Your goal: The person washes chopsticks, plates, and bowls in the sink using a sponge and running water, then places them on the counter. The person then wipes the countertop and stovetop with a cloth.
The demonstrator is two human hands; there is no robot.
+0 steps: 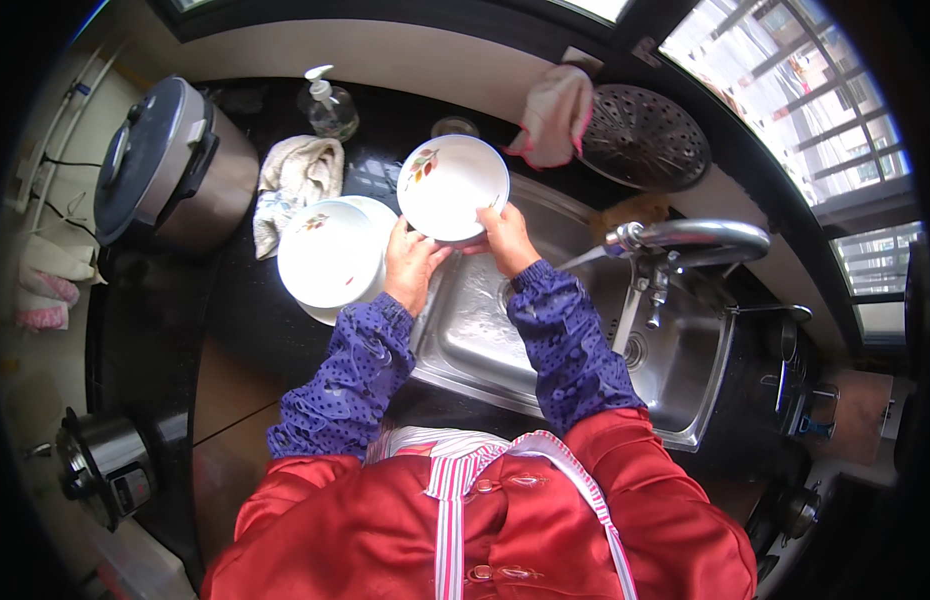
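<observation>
Above the sink's far left edge, a white bowl (451,186) with a leaf pattern is tilted so its inside faces me. My right hand (510,234) grips its lower right rim, thumb inside the bowl. At its lower left side, my left hand (411,262) supports it with the fingers partly hidden underneath. To the left, a second leaf-patterned bowl (330,255) rests on wider white dishware (375,225) on the black counter. Water streams from the faucet (690,238) over the stainless steel sink (480,330).
A crumpled towel (307,166) and a pump bottle (331,109) stand behind the bowls. The large cooker (184,165) is at the far left. A pinkish cloth (559,116) hangs beside a perforated round metal rack (645,139) by the window. Another electric cooker (109,469) sits lower left.
</observation>
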